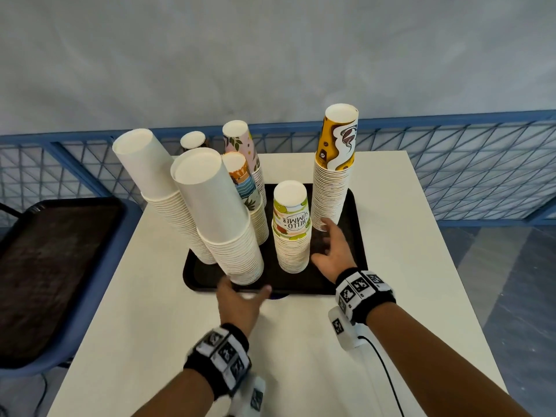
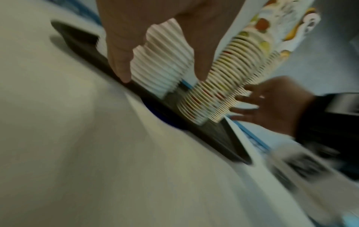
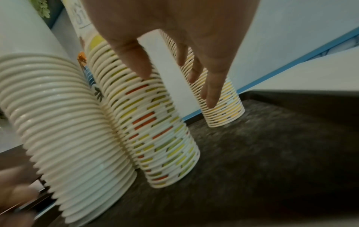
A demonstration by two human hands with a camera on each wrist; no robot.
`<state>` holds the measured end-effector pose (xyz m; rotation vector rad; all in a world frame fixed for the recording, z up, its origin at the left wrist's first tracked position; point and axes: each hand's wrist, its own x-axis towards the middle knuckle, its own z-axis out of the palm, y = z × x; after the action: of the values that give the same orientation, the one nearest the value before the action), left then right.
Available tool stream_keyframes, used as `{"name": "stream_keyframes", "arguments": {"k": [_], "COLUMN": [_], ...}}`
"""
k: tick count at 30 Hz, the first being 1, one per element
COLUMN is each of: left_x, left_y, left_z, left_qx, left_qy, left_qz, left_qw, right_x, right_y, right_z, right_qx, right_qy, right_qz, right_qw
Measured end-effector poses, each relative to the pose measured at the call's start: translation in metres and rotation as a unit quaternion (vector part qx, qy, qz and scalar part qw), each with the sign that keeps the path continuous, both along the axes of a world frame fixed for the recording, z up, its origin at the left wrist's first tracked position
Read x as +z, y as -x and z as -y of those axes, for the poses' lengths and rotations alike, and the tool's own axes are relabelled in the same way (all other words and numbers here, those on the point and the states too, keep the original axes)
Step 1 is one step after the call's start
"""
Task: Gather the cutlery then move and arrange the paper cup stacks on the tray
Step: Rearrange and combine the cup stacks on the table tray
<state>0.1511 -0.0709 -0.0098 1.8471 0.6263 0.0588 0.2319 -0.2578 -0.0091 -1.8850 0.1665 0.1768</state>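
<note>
A black tray (image 1: 331, 284) on the white table carries several upside-down paper cup stacks. My left hand (image 1: 245, 291) is open at the tray's near edge, its fingers spread just below the base of the leaning plain white stack (image 1: 228, 230). My right hand (image 1: 323, 239) is open over the tray between the "Hello Summer" stack (image 1: 291, 233) and the tall yellow-brown stack (image 1: 331, 188), fingertips close to the base of the tall one. The right wrist view shows its fingers (image 3: 211, 95) straight and holding nothing. No cutlery is in view.
A second plain white stack (image 1: 156, 182) and patterned stacks (image 1: 245, 188) fill the tray's left and back. Left of the table (image 1: 406, 266), another dark tray (image 1: 54, 266) lies on a blue chair. Behind runs a blue mesh fence (image 1: 451, 164).
</note>
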Motion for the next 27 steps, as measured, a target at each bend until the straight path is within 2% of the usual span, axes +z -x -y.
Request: {"name": "stream_keyframes", "arguments": {"k": [2, 4, 8, 12, 16, 20, 27], "left_x": [-0.004, -0.007, 0.000, 0.001, 0.000, -0.001, -0.003], "left_y": [0.019, 0.020, -0.015, -0.047, -0.069, -0.090, -0.127], "left_z": [0.024, 0.045, 0.071, 0.081, 0.080, 0.079, 0.086], "left_qx": [-0.044, -0.087, -0.095, -0.096, -0.057, -0.081, -0.075], "left_qy": [0.022, 0.027, 0.059, 0.046, 0.060, 0.059, 0.066], "left_qz": [-0.081, -0.090, -0.046, 0.032, 0.054, 0.073, 0.093], "left_qw": [0.995, 0.992, 0.993, 0.994, 0.995, 0.992, 0.991], "right_x": [0.006, 0.016, 0.031, 0.036, 0.038, 0.029, 0.018], "right_y": [-0.008, -0.017, -0.034, -0.050, -0.064, -0.078, -0.090], "right_z": [0.012, 0.024, 0.039, 0.046, 0.044, 0.041, 0.035], "right_qx": [-0.058, -0.098, -0.103, -0.091, -0.063, -0.075, -0.076], "right_qy": [0.014, 0.045, 0.078, 0.087, 0.070, 0.048, -0.003], "right_qz": [0.024, 0.056, 0.096, 0.095, 0.091, 0.079, 0.095], "right_qw": [0.998, 0.993, 0.987, 0.987, 0.991, 0.993, 0.993]}}
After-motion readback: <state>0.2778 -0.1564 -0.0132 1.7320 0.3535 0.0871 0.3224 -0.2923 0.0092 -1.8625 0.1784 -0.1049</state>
